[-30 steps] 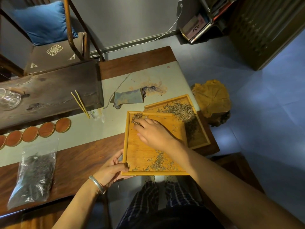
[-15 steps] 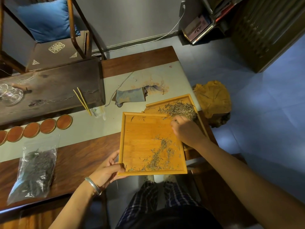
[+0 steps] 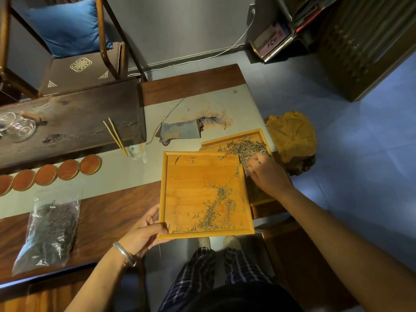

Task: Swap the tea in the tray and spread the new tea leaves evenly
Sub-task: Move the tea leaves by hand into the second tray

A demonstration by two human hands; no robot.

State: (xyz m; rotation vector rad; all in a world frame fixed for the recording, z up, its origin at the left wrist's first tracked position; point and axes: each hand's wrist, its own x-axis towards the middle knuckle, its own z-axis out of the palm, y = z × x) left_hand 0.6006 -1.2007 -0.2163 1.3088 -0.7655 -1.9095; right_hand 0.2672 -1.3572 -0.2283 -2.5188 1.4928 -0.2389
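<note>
The right hand (image 3: 267, 174) has been moved off the tray (image 3: 203, 235) to 2 o'clock, fingers curled into the tea pile (image 3: 245, 147); emptying seems nearly done. The tray's corner is gripped by the left hand (image 3: 144, 235).

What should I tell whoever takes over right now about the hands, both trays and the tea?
Left hand grips the near-left corner of the front tray, holding it partly off the table edge.
Right hand is down in the pale tea pile in the rear tray; whether it pinches leaves cannot be told.
Done: most old tea is out of the front tray.
Left: a streak of loose leaves remains near its front-right; clear it, then fill from the bag of dark tea, lying unopened-looking on the table at left, and spread evenly.
</note>
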